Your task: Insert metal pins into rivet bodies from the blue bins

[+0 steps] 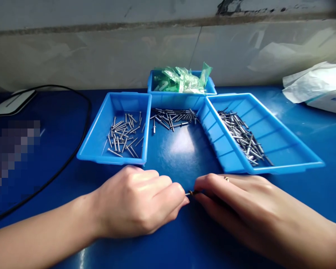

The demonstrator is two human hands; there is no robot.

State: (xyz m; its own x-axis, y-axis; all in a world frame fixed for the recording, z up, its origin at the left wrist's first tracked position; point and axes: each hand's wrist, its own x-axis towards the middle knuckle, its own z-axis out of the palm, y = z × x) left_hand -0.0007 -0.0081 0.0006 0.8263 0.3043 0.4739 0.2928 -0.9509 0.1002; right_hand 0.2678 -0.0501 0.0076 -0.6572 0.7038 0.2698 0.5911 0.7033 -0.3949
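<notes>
My left hand (145,200) is closed in a fist, thumb side toward the right. From its fingers a thin metal shaft (187,194) sticks out; whether it belongs to a rivet or a screw is hidden. My right hand (240,209) pinches a small dark piece at the shaft's right end, where a brownish ring shows, mostly covered by the fingertips. Both hands meet just above the table, in front of the bins. Beyond them, loose blind rivets (173,117) lie on the blue table (182,149).
A blue bin (112,160) at left holds screws (124,132). Another blue bin (285,170) at right contains blind rivets (243,138). Behind, a third bin (173,98) carries green plastic packets (184,79). A black cable (86,127) curves at left; white wrapping (316,82) lies far right.
</notes>
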